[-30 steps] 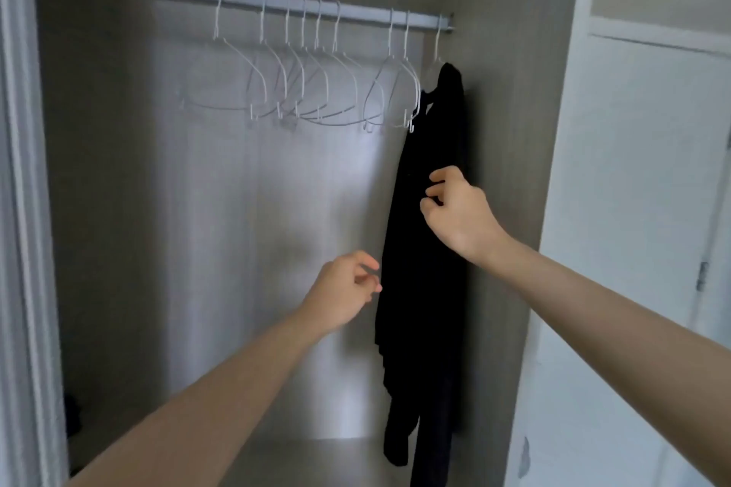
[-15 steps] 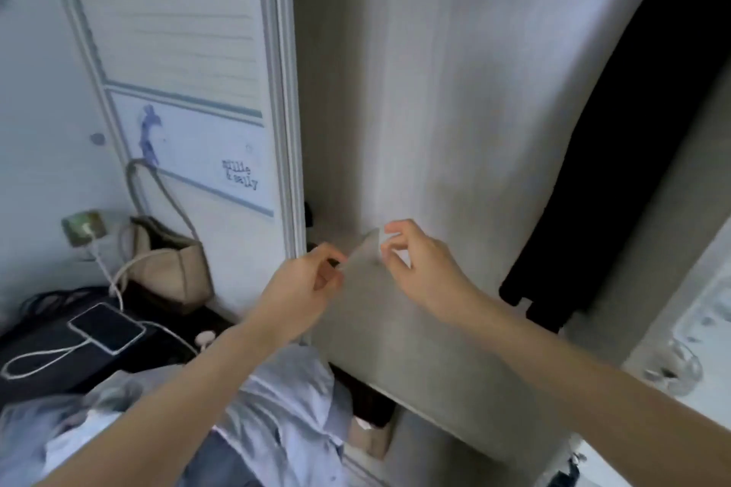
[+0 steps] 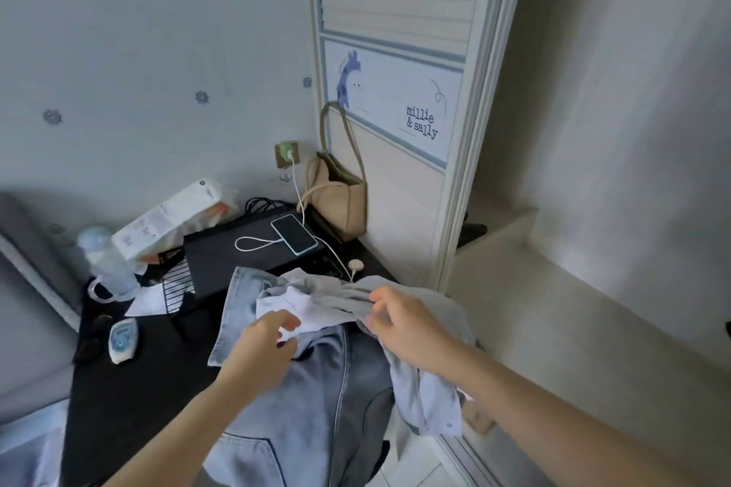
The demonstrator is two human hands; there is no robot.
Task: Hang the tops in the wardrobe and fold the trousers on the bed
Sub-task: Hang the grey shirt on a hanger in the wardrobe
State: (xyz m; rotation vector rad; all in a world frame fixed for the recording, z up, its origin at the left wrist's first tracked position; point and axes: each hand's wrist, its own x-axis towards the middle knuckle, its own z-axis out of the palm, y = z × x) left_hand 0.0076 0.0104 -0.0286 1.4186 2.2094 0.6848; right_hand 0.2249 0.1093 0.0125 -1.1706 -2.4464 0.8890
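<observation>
A pile of clothes lies on a dark table. In it are light blue jeans, a white garment, a grey top and a pale blue shirt hanging over the table's right edge. My left hand reaches onto the white garment, with relaxed fingers touching it. My right hand curls its fingers and thumb into the folds of the grey top. The open wardrobe stands to the right. Its rail and the hanging black top are out of view.
On the table are a black box with a charging phone, a beige bag, a bottle, a wire rack and a white packet. The wardrobe door borders the table. A low wardrobe shelf lies behind it.
My view swung down and left from the wardrobe to the table. Both hands left the black hanging top, came together in the air, then dropped onto the clothes pile.
</observation>
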